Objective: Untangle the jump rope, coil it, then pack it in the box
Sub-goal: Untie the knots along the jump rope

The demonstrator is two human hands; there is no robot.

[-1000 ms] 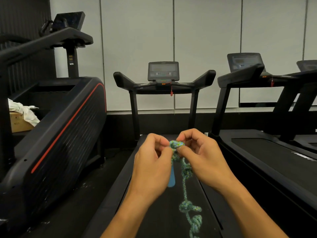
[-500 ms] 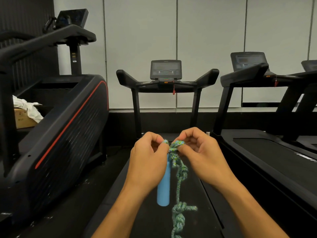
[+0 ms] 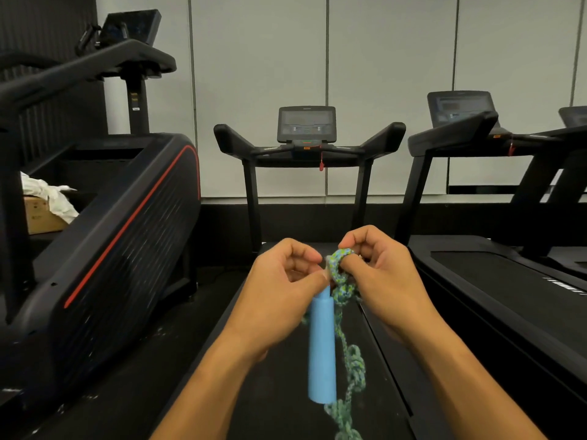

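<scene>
Above black treadmill belt [image 3: 286,392], both left hand [image 3: 279,300] and right hand [image 3: 381,281] pinching knotted green-blue braided jump rope [image 3: 341,282]; better loosening gently, never yanking.

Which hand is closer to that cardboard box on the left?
Left. The left hand is nearer the box; the right hand sits farther right, both pinching the rope.
</scene>
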